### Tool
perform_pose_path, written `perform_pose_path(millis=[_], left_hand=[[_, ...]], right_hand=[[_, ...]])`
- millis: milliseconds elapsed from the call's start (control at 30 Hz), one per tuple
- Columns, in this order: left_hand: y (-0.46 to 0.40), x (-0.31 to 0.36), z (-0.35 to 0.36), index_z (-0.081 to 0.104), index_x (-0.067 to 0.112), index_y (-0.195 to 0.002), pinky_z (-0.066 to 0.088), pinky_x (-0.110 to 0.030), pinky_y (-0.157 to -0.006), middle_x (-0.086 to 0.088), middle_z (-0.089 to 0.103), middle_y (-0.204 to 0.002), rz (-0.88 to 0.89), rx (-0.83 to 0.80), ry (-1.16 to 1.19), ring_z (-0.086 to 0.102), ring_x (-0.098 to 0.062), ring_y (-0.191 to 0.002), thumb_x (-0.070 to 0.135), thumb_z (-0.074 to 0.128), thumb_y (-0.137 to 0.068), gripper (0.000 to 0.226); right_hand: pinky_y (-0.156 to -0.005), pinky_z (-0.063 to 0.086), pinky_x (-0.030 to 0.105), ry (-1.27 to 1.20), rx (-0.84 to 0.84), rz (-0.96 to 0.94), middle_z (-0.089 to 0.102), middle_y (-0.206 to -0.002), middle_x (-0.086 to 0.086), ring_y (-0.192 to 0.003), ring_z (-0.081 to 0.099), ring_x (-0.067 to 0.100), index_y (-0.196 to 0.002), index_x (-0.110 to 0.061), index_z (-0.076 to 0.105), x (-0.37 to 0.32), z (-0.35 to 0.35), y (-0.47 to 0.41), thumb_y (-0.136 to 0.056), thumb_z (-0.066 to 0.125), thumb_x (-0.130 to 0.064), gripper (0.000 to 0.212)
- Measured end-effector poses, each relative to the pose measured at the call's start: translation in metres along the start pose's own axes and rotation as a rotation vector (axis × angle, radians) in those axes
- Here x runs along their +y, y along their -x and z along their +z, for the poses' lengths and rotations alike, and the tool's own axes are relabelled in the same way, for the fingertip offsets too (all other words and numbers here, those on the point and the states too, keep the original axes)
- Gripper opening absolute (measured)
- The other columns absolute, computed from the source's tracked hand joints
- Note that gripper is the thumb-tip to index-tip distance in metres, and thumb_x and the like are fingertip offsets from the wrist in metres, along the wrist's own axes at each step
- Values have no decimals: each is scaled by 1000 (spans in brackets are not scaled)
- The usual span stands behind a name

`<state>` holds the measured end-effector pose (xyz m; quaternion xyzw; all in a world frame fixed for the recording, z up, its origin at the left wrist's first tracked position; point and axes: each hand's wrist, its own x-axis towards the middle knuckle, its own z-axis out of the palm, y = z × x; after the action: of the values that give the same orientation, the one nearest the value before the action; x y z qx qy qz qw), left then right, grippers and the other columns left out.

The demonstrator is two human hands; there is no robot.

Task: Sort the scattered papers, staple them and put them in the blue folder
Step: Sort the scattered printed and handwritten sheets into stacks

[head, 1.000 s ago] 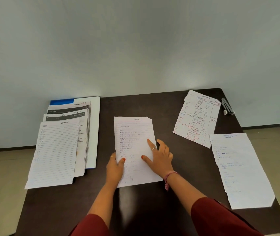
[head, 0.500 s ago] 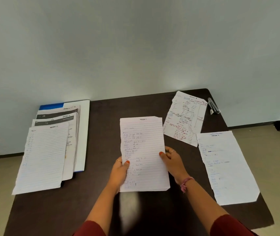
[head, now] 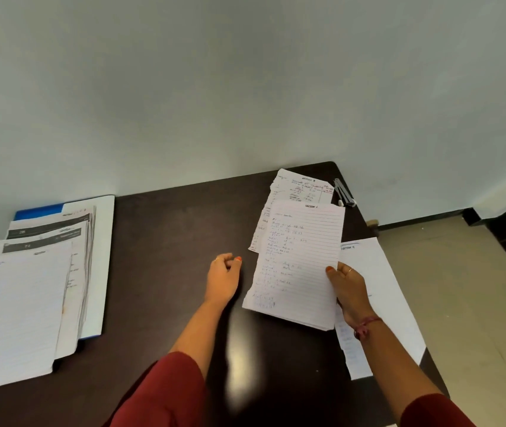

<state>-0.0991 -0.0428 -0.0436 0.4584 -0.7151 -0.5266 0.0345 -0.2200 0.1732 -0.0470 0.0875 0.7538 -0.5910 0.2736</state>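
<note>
My right hand (head: 348,289) pinches the right edge of a thin stack of lined, handwritten sheets (head: 298,260), lifted and carried over the right side of the dark table (head: 165,241). My left hand (head: 222,280) hovers just left of the stack with fingers curled, holding nothing. Behind the stack lies a handwritten sheet with red ink (head: 301,186); a paler sheet (head: 378,291) lies under my right wrist at the table's right edge. A silver stapler (head: 344,192) sits at the far right corner. At the left, a blue folder (head: 39,211) lies under a fanned pile of papers (head: 30,291).
The wall runs right behind the table's far edge. Beige floor lies to the right of the table, with a dark skirting along the wall. The left pile overhangs the table's left and front edges.
My left hand let go of the stack. My right hand carried the stack to the right, over the red-ink sheet and the pale sheet. The camera swung left.
</note>
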Motion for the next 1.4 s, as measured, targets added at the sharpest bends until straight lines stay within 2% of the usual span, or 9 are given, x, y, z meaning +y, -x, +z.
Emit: perform_pose_path(millis=[133, 233, 333, 567, 700, 800, 1033, 1267, 1400], left_hand=[[-20, 17, 18, 45, 2, -135, 37, -41, -107, -16, 47, -132, 44, 42, -148, 47, -30, -123, 24, 57, -93, 49], [-29, 31, 32, 41, 4, -138, 32, -42, -107, -14, 39, -140, 23, 56, -235, 35, -33, -131, 30, 51, -96, 50], [-39, 42, 44, 45, 4, -133, 34, -47, -106, -14, 41, -138, 19, 65, -270, 33, -33, -129, 39, 45, -97, 50], [-62, 60, 61, 37, 6, -141, 33, -46, -103, -12, 34, -142, 32, 55, -445, 32, -30, -128, 61, 42, -91, 74], [-71, 67, 67, 33, 5, -143, 35, -43, -100, -12, 35, -138, 25, 77, -531, 35, -29, -124, 65, 48, -86, 84], [-76, 72, 70, 31, 7, -143, 35, -43, -101, -12, 34, -136, -1, 76, -551, 35, -30, -124, 63, 57, -83, 87], [-85, 80, 79, 34, 9, -140, 36, -42, -100, -12, 33, -134, -73, 59, -562, 39, -30, -121, 51, 68, -80, 80], [-97, 85, 79, 34, 13, -135, 37, -47, -99, -11, 42, -132, -234, 35, -352, 45, -32, -122, 47, 76, -74, 82], [-94, 85, 74, 46, 15, -115, 28, -40, -90, -2, 56, -107, -265, 10, -296, 50, -26, -111, 45, 62, -82, 47]], right_hand=[[-86, 55, 40, -8, 16, 6, 70, -105, 1, -100, 65, 23, -103, -17, 68, -8, -12, -21, -95, 54, -18, 17], [-84, 55, 38, -3, 7, 13, 69, -106, 3, -99, 64, 23, -102, -17, 66, -14, -15, -36, -95, 54, -19, 15], [-89, 54, 41, -5, -2, 27, 68, -107, 4, -99, 64, 22, -99, -20, 66, -20, -11, -51, -95, 54, -17, 12], [-92, 53, 45, 51, -41, 65, 68, -109, 8, -101, 64, 25, -99, -15, 65, -36, 10, -91, -94, 55, -14, 11], [-89, 54, 46, 100, 18, 64, 69, -104, 8, -97, 65, 26, -85, -19, 66, -43, 20, -110, -91, 56, -12, 13], [-87, 55, 45, 157, 66, 51, 70, -103, 8, -94, 66, 26, -86, -13, 68, -47, 27, -118, -90, 57, -13, 12], [-77, 52, 30, 231, 149, 22, 69, -105, 10, -91, 63, 23, -94, -3, 69, -46, 36, -123, -92, 56, -13, 16], [-81, 54, 33, 230, 135, 23, 69, -107, 10, -94, 64, 23, -95, -4, 69, -46, 33, -125, -91, 56, -12, 16], [-80, 54, 34, 229, 130, 24, 70, -103, 8, -91, 64, 22, -91, -4, 70, -46, 33, -125, -90, 56, -10, 15]])
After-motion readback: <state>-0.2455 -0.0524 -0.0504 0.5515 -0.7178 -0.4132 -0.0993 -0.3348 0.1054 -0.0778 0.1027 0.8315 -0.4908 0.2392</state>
